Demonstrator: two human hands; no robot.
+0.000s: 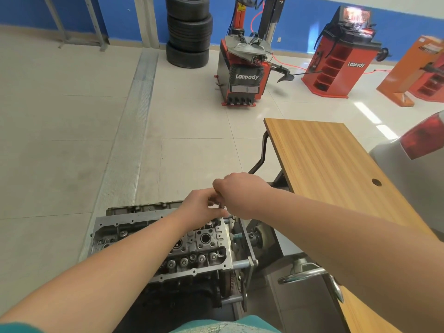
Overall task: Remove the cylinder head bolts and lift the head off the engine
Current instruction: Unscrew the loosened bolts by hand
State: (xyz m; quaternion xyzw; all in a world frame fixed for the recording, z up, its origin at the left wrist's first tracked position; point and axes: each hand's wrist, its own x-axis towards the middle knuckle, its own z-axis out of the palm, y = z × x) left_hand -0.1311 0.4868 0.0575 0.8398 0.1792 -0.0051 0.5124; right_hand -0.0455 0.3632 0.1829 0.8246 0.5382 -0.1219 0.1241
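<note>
The grey cylinder head (pixel 206 246) sits on top of the engine, which is held in a stand; its cover is off and bolt heads and round bores show. Both hands meet above the head's far right corner. My right hand (pixel 240 195) is curled into a fist round a thin metal shaft (pixel 222 207) that stands upright over that corner. My left hand (pixel 200 205) reaches in from the left, its bent fingers pinching the same shaft just below the right fist. The shaft's lower end is hidden behind my fingers. My left forearm covers the middle of the head.
A wooden table (pixel 336 169) stands close on the right, with a grey car's tail light (pixel 420 140) beyond it. The stand's metal crank handle (pixel 302 275) juts out at lower right. A tyre changer (pixel 242 75), stacked tyres (pixel 188 32) and a red balancer (pixel 336 63) stand far back.
</note>
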